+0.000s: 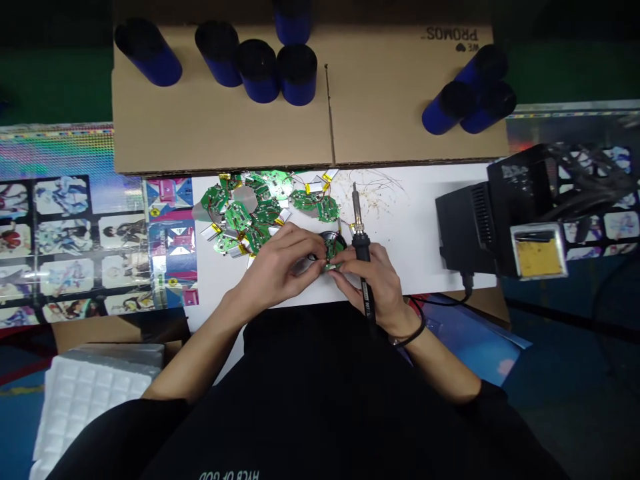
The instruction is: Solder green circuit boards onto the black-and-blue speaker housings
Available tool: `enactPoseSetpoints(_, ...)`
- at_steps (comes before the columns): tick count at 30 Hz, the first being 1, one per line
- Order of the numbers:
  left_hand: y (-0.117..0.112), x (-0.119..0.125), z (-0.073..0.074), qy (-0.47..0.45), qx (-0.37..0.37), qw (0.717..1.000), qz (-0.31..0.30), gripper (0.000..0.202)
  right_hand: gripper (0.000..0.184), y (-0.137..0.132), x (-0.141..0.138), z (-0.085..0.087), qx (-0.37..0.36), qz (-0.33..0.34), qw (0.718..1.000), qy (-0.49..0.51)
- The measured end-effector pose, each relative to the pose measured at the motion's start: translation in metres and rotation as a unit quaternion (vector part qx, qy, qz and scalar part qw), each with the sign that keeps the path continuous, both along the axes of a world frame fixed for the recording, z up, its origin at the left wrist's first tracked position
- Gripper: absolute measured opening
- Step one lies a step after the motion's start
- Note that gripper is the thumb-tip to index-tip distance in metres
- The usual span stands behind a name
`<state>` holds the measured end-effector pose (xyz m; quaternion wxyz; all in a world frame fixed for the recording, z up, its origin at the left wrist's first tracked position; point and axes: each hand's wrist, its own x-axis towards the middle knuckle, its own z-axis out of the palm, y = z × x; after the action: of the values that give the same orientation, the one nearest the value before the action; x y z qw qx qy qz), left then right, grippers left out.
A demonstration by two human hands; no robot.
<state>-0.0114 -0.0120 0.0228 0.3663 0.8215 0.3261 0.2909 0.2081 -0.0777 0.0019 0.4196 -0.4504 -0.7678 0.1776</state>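
My left hand (pixel 280 267) is curled around a small round green circuit board (pixel 334 252) on the white work surface (pixel 425 187), pinching its left side. My right hand (pixel 377 283) grips a black soldering iron (pixel 361 257) like a pen, tip pointing away from me, and its fingertips also touch the board's right edge. Just beyond the hands lies a pile of similar green circuit boards (pixel 260 210) with silver battery packs and thin wires.
A flat cardboard sheet (pixel 225 127) at the back carries several blue-and-black cylinders (pixel 277 67). A black soldering station (pixel 480 220) with a yellow sponge (pixel 539 257) stands at right. Colourful printed sheets (pixel 75 240) lie at left, white foam (pixel 85 393) at lower left.
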Motion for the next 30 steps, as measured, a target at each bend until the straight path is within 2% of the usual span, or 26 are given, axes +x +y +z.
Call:
enactPoseSetpoints(3, 0.001, -0.001, 0.000, 0.008, 0.003, 1.000, -0.006, 0.009, 0.024, 0.000, 0.008, 0.006, -0.034, 0.022, 0.998, 0.045)
enactPoseSetpoints(4, 0.001, -0.001, 0.000, 0.006, 0.004, 1.000, -0.007, 0.009, 0.016, -0.001, 0.011, 0.009, -0.049, 0.014, 0.996, 0.075)
enactPoseSetpoints(5, 0.000, -0.001, -0.001, 0.002, 0.005, 1.000, -0.006, 0.009, 0.015, -0.001, 0.014, 0.013, -0.063, -0.005, 0.991, 0.116)
enactPoseSetpoints(8, -0.004, 0.001, -0.002, -0.007, 0.011, 1.000, 0.015, 0.010, 0.037, -0.002, 0.025, 0.028, -0.105, -0.083, 0.958, 0.252)
enactPoseSetpoints(9, -0.006, 0.002, -0.002, -0.007, 0.012, 0.999, 0.029, 0.010, 0.042, -0.002, 0.030, 0.034, -0.125, -0.090, 0.951, 0.268)
enactPoseSetpoints(12, -0.012, 0.006, -0.002, -0.004, 0.008, 0.997, 0.073, 0.012, 0.032, -0.005, 0.045, 0.046, -0.151, -0.107, 0.959, 0.215)
enactPoseSetpoints(17, -0.017, 0.010, 0.000, -0.007, 0.000, 0.996, 0.094, 0.013, 0.013, -0.011, 0.060, 0.050, -0.100, -0.138, 0.980, 0.102)
enactPoseSetpoints(22, -0.016, 0.009, 0.003, 0.009, -0.011, 0.996, 0.090, 0.014, 0.017, -0.005, 0.054, 0.053, -0.129, -0.087, 0.985, 0.074)
enactPoseSetpoints(30, -0.015, 0.009, 0.003, 0.014, -0.003, 0.996, 0.091, 0.013, 0.011, 0.003, 0.047, 0.055, -0.092, -0.064, 0.993, 0.034)
